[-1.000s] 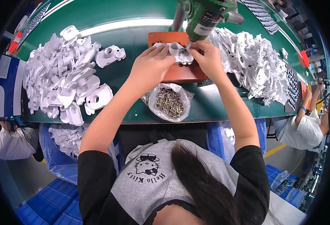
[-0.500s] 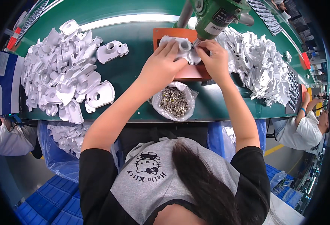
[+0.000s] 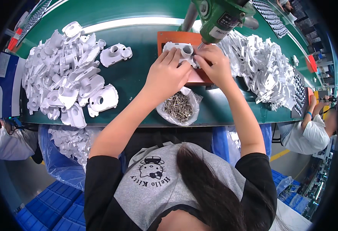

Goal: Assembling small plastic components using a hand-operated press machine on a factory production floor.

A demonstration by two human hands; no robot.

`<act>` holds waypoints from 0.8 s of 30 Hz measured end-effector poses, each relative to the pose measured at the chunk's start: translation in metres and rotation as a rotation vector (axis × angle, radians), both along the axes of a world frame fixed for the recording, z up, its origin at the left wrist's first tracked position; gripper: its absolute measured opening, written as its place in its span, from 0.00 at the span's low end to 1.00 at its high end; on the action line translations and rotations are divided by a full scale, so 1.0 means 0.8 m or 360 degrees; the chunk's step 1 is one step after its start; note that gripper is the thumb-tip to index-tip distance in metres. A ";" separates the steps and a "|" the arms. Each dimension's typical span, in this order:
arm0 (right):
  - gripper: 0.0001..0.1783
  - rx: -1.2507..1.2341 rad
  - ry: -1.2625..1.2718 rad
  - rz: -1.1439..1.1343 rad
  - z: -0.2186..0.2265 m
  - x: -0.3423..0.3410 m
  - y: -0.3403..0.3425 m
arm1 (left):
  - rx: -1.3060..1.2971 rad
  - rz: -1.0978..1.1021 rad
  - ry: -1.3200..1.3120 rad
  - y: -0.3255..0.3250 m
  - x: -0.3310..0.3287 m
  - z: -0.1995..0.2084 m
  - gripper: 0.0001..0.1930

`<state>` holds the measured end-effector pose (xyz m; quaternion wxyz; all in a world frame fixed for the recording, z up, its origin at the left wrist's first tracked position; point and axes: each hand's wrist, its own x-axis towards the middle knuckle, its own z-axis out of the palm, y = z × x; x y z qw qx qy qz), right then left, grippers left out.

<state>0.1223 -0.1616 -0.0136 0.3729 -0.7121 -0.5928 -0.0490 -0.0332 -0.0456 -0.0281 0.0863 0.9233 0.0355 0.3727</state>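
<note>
A white plastic housing part (image 3: 187, 50) with a round raised collar lies on the orange fixture (image 3: 199, 37), beneath the green machine head (image 3: 215, 27). My left hand (image 3: 168, 71) holds the part from its left and near side, fingers laid over it. On the part's right side, just below the thin metal tip of the machine, my right hand (image 3: 215, 64) is closed, thumb and forefinger pinched together. Whatever lies between those fingertips is hidden. Nearer to me, a clear plastic bag (image 3: 195, 101) stands open, full of small metal screws or pins (image 3: 178, 107).
Heaped white parts (image 3: 63, 65) cover the table's left, with one part (image 3: 116, 54) lying apart. Another white heap (image 3: 267, 67) fills the right. Lined blue bins (image 3: 57, 169) stand below the table edge. Co-workers sit at both sides, one in a white top (image 3: 309, 133).
The white part and both hands have shifted slightly toward me and to the left. My right fingertips have moved from the machine's tip closer to the collar.
</note>
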 end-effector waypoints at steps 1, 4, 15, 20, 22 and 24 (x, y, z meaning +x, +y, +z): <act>0.10 -0.0020 -0.0183 0.0109 -0.001 -0.002 -0.004 | -0.0003 0.0004 0.0000 0.000 -0.001 -0.001 0.09; 0.11 -0.0038 -0.0335 0.0111 0.006 -0.013 -0.010 | -0.0098 -0.0036 -0.0013 0.006 -0.004 -0.004 0.08; 0.05 0.0004 -0.0066 -0.0039 0.033 -0.057 -0.043 | -0.0339 -0.0110 0.0003 0.013 -0.001 -0.015 0.10; 0.08 -0.0261 -0.0361 0.0319 -0.001 -0.114 -0.047 | -0.0363 -0.0126 -0.0032 0.010 0.002 -0.017 0.09; 0.09 -0.0290 -0.0494 0.0297 -0.017 -0.117 -0.045 | -0.0366 -0.0091 -0.0036 0.009 0.000 -0.017 0.09; 0.08 -0.0323 -0.0597 0.0356 -0.023 -0.115 -0.045 | -0.0373 -0.0095 -0.0033 0.008 0.001 -0.016 0.09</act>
